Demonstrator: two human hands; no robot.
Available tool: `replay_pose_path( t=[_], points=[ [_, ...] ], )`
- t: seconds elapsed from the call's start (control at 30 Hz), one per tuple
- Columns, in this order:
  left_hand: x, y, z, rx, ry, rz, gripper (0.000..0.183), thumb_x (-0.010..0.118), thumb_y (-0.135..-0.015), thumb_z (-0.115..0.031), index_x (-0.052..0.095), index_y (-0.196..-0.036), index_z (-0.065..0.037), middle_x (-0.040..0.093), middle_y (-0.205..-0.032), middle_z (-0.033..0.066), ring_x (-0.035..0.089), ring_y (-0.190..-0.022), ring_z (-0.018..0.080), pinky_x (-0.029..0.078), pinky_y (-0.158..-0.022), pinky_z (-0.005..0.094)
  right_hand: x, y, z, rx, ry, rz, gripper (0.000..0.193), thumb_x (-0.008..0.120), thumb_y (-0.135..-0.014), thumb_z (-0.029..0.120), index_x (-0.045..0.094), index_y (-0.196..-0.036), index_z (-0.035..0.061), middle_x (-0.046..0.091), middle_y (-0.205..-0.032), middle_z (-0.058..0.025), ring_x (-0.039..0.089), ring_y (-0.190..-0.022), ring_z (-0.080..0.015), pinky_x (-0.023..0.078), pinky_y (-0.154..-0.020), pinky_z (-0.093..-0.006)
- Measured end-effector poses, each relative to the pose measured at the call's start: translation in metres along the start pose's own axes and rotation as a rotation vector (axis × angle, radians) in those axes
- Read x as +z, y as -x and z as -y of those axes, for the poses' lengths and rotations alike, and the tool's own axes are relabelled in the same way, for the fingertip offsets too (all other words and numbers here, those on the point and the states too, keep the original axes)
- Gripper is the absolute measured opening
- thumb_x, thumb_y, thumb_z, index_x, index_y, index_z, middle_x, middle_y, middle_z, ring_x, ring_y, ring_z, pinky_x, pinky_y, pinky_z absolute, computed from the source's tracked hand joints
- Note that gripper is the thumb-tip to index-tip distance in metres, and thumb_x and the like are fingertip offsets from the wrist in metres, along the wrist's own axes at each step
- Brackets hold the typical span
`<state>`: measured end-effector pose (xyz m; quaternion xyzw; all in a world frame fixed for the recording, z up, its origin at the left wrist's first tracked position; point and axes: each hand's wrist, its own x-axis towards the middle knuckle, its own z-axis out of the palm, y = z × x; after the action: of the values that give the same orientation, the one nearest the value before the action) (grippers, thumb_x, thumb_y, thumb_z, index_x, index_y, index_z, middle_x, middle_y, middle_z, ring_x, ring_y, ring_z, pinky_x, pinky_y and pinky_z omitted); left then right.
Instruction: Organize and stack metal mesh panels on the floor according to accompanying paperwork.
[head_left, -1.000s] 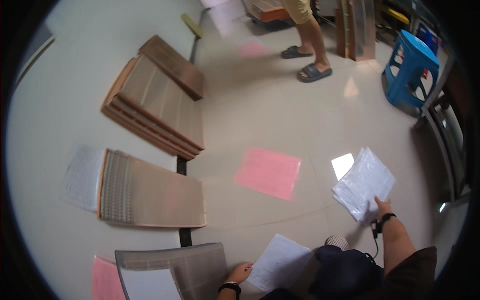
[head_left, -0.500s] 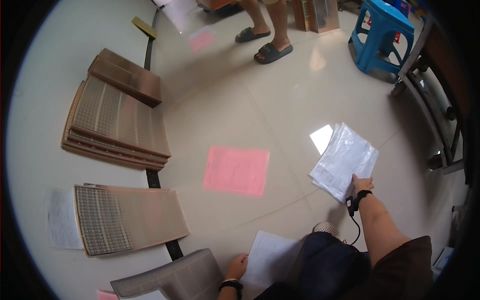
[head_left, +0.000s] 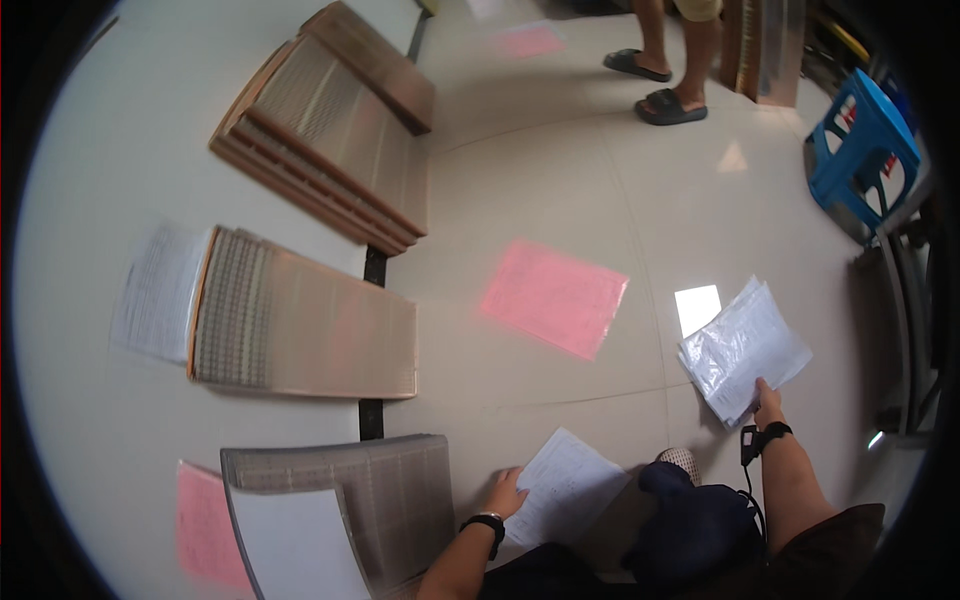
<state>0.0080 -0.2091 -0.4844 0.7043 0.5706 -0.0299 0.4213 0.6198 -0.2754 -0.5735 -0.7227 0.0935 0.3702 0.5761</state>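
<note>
My left hand (head_left: 507,493) is closed on the left edge of a white printed sheet (head_left: 566,487), low in front of me beside my knee. Out to the right, my right hand (head_left: 768,403) grips the near edge of a stack of papers in clear plastic sleeves (head_left: 745,350); the thumb lies on top and the other fingers are mostly hidden. Between the wall and that stack, a pink sheet (head_left: 558,298) lies flat on the tiled floor. A grey panel (head_left: 400,500) leans at my lower left, with a white sheet (head_left: 300,540) against it.
Brown-edged panels (head_left: 340,130) lean in a stack against the left wall. Nearer stands another patterned panel (head_left: 330,330) with papers (head_left: 160,295) behind it. A person's sandalled feet (head_left: 670,106) are at the back. A blue plastic stool (head_left: 860,155) stands at the far right.
The whole view has swung left, so the floor and panels appear shifted right. My left hand has come further into view with the printed sheet. The right hand still grips the sleeved stack.
</note>
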Motion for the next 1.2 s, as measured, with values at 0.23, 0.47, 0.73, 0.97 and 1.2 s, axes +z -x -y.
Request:
replay_pose_path(
  t=[0.23,0.47,0.73,0.97,1.2],
  points=[
    [0.015,0.001,-0.012,-0.230,-0.121,0.041,0.067,0.072,-0.074,-0.021,0.037,-0.130,-0.008,0.040,-0.131,0.0188,0.043,-0.116,0.0359,0.039,-0.096,0.0419,0.006,0.024,0.073,-0.154,0.117,0.276,0.048,0.056,-0.089,0.016,0.037,-0.130,-0.0015,0.049,-0.125,-0.0154,0.050,-0.111,-0.0285,0.040,-0.096,-0.0394],
    [0.022,0.001,-0.053,-0.407,-0.359,-0.175,0.059,0.078,-0.067,-0.033,0.048,-0.113,-0.010,0.041,-0.119,0.0117,0.041,-0.111,0.0328,0.037,-0.093,0.0440,0.042,0.089,0.109,-0.189,0.141,0.558,0.045,0.055,-0.090,0.017,0.040,-0.129,-0.0004,0.050,-0.127,-0.0120,0.046,-0.117,-0.0246,0.034,-0.101,-0.0387],
    [0.037,-0.015,-0.009,-0.343,-0.090,-0.040,0.049,0.075,-0.071,-0.031,0.054,-0.105,-0.001,0.056,-0.108,0.0193,0.053,-0.103,0.0372,0.044,-0.087,0.0428,0.062,0.108,0.098,-0.052,0.228,0.687,0.040,0.056,-0.089,0.016,0.046,-0.124,-0.0002,0.057,-0.117,-0.0098,0.053,-0.108,-0.0225,0.041,-0.094,-0.0375],
    [0.016,-0.033,0.025,-0.250,0.338,-0.254,0.045,0.068,-0.080,-0.018,0.052,-0.115,0.004,0.062,-0.108,0.0193,0.060,-0.100,0.0267,0.045,-0.087,0.0337,0.057,0.070,0.049,-0.079,0.704,0.422,0.040,0.057,-0.085,0.007,0.044,-0.122,-0.0044,0.057,-0.110,-0.0152,0.057,-0.097,-0.0255,0.049,-0.081,-0.0357],
    [-0.018,-0.007,0.001,-0.299,0.996,-0.197,0.037,0.060,-0.087,-0.011,0.048,-0.118,0.005,0.058,-0.115,0.0133,0.055,-0.104,0.0211,0.043,-0.090,0.0324,0.073,0.106,0.060,-0.163,0.442,0.598,0.043,0.054,-0.087,0.007,0.038,-0.126,-0.0016,0.055,-0.112,-0.0145,0.056,-0.099,-0.0235,0.047,-0.086,-0.0356]
  ],
)
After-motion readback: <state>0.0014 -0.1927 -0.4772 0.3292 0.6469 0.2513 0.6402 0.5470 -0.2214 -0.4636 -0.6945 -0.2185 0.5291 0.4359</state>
